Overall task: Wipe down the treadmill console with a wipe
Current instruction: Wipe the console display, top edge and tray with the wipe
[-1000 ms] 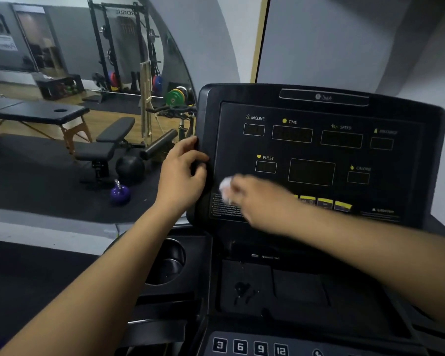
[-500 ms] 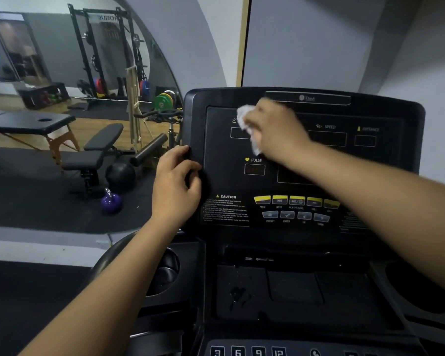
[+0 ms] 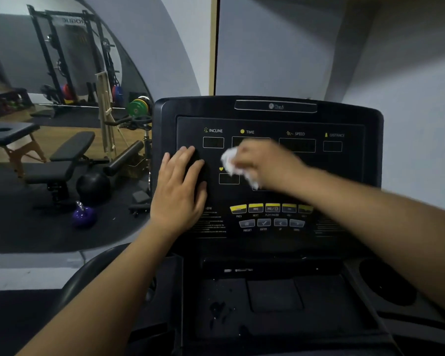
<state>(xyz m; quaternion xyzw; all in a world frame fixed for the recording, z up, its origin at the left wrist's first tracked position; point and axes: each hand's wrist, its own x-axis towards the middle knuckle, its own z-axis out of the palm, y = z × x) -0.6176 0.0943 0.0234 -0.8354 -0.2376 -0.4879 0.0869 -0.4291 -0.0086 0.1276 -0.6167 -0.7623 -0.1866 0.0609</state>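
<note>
The black treadmill console [image 3: 344,181] stands upright ahead of me, with INCLINE, TIME, SPEED and DISTANCE windows and a row of yellow buttons [image 3: 270,208] lower down. My right hand [image 3: 270,168], blurred by motion, holds a crumpled white wipe [image 3: 233,163] against the middle of the panel, below the TIME window. My left hand [image 3: 181,188] lies flat with straight fingers on the left part of the panel, under the INCLINE window.
Below the panel sits a dark tray [image 3: 272,299] with wet marks, and a cup holder [image 3: 388,283] at the right. A wall mirror at the left reflects a weight bench [image 3: 70,155], a purple kettlebell [image 3: 84,215] and a squat rack [image 3: 70,55].
My right hand has swept the wipe from the panel's lower left up to the top left, then down to the middle. My left hand has let go of the console's left edge and now lies flat.
</note>
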